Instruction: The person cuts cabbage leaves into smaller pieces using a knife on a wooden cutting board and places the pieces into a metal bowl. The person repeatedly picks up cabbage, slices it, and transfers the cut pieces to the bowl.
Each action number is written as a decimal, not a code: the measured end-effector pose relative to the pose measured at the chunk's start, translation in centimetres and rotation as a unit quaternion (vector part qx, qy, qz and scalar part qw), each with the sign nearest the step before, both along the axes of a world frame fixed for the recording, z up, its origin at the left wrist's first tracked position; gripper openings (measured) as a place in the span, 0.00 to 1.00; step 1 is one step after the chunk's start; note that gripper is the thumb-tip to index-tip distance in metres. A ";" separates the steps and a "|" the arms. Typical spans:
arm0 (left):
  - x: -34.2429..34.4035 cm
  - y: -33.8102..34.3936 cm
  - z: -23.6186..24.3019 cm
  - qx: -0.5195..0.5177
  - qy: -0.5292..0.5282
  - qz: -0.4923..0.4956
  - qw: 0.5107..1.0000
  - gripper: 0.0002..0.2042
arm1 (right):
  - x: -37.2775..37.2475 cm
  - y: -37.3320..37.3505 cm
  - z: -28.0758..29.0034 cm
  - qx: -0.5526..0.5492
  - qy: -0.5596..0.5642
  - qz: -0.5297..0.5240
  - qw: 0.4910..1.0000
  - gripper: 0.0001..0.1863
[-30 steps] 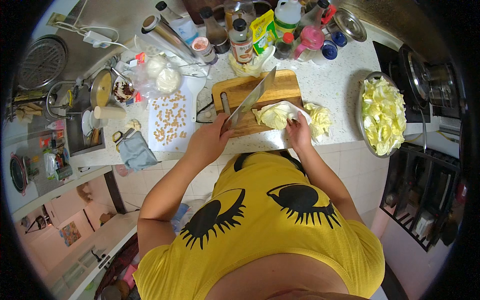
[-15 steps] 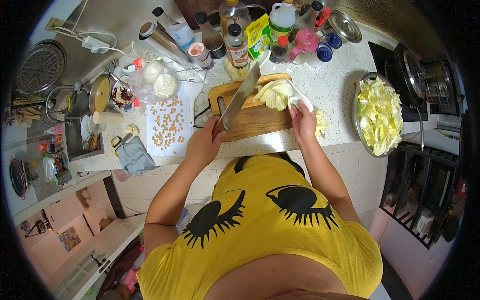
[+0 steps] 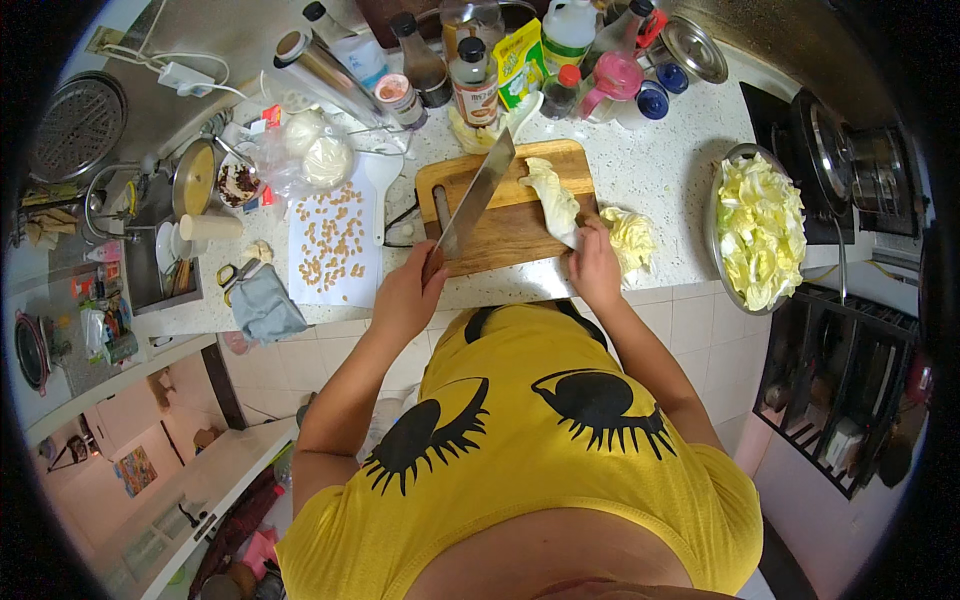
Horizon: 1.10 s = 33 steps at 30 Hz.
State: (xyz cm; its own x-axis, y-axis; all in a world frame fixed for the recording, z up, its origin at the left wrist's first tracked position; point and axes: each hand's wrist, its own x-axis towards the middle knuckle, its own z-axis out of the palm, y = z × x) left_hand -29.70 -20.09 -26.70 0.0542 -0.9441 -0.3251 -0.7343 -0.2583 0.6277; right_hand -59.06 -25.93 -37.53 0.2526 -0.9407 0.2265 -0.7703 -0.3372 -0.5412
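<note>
My left hand (image 3: 406,292) is closed round the handle of a cleaver (image 3: 482,193), its broad blade slanting up over the wooden cutting board (image 3: 490,240). A pale cabbage leaf (image 3: 552,196) lies along the board's right part. Its near end is between the fingers of my right hand (image 3: 597,268), at the board's right edge. Touching or close beside that hand, more crinkled yellow cabbage (image 3: 630,238) rests on the counter. Behind the board, another piece of cabbage (image 3: 478,138) sits in front of the bottles.
Chopped cabbage fills an oval metal dish (image 3: 722,262) on the right, near the stove. To the left lie peanuts on a white sheet (image 3: 308,285), a grey cloth (image 3: 268,305) and bagged white dough (image 3: 327,162). Bottles (image 3: 473,80) and jars line the back.
My right hand has turned over and drawn slightly nearer. The cabbage leaf, held up and spread before, now lies narrow along the board. The cleaver has hardly moved.
</note>
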 end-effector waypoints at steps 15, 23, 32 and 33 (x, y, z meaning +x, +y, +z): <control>0.1 3.2 -2.9 -0.024 0.072 0.030 0.997 0.19 | 5.2 -2.2 -1.3 -0.013 0.088 0.089 0.992 0.30; 2.1 4.4 -3.0 -0.002 0.049 0.044 0.998 0.19 | 6.1 -1.7 -2.3 -0.016 0.004 -0.001 1.000 0.32; 4.1 4.9 -2.6 0.013 0.022 -0.002 1.000 0.19 | 7.7 -1.3 -1.3 -0.015 0.123 0.047 0.991 0.38; 4.3 4.9 -2.4 0.018 0.013 -0.009 1.000 0.20 | 7.9 -1.2 -1.4 -0.021 0.145 0.053 0.988 0.38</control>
